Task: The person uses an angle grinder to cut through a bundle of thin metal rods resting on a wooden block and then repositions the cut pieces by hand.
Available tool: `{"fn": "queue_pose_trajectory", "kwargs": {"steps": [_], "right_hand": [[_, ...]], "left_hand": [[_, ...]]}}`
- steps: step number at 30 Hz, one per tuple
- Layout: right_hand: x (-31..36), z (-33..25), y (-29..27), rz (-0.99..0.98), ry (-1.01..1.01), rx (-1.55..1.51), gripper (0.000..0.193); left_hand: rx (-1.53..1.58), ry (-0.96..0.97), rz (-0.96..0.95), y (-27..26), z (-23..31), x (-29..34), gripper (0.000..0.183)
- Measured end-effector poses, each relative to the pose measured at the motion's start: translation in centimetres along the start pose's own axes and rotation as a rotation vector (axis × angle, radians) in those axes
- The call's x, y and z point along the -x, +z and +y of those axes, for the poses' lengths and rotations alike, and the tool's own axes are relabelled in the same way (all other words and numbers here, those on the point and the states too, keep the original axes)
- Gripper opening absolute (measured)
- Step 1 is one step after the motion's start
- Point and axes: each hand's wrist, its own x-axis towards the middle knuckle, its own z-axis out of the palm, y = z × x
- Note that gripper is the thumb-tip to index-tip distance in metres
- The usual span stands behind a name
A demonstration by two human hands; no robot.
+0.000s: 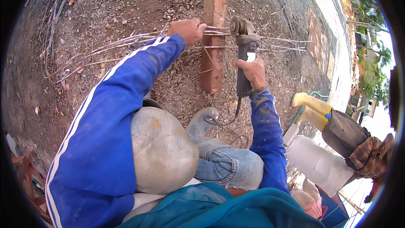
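Note:
My right hand is wrapped round the body of a grey and black angle grinder, its disc end pointing away from me. The disc is beside the right edge of a wooden beam, close to several thin steel rods lying across that beam. My left hand is closed on the rods just left of the beam. The power cord trails from the grinder's near end toward my boot. Whether the disc touches a rod cannot be made out.
Gravelly ground surrounds the beam. More bent rods lie at the far left. On the right stands a person in yellow boots and dark trousers, near a white sack. A flat board lies beyond the rod ends.

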Motion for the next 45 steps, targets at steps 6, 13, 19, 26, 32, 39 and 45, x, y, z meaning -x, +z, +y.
{"fn": "queue_pose_trajectory", "kwargs": {"steps": [6, 13, 19, 26, 32, 39, 45], "right_hand": [[0.7, -1.3, -0.4, -0.023, -0.029, -0.021, 0.058], [0.3, -1.2, -0.3, -0.019, -0.036, 0.009, 0.057], [0.0, -0.6, -0.4, 0.000, -0.001, 0.032, 0.060], [0.9, -0.7, -0.6, -0.023, 0.009, 0.024, 0.062], [1.3, -0.8, 0.0, 0.022, 0.022, 0.017, 0.064], [0.8, -0.6, -0.3, -0.039, 0.012, 0.007, 0.063], [0.2, -1.1, -0.3, -0.061, -0.030, -0.079, 0.051]], "left_hand": [[0.029, 0.027, 0.014, -0.1, -0.3, 0.1, 0.051], [0.031, -0.006, -0.056, -0.4, -0.1, 0.0, 0.052], [0.044, -0.010, -0.088, -1.0, 0.4, 0.1, 0.053], [0.016, -0.014, -0.060, -0.8, 0.5, 0.0, 0.053], [0.007, -0.014, -0.049, -0.6, 0.1, -0.2, 0.053], [0.031, 0.016, -0.030, -0.6, 0.0, 0.2, 0.053], [0.055, 0.013, -0.026, -0.6, -0.1, 0.4, 0.052]]}}
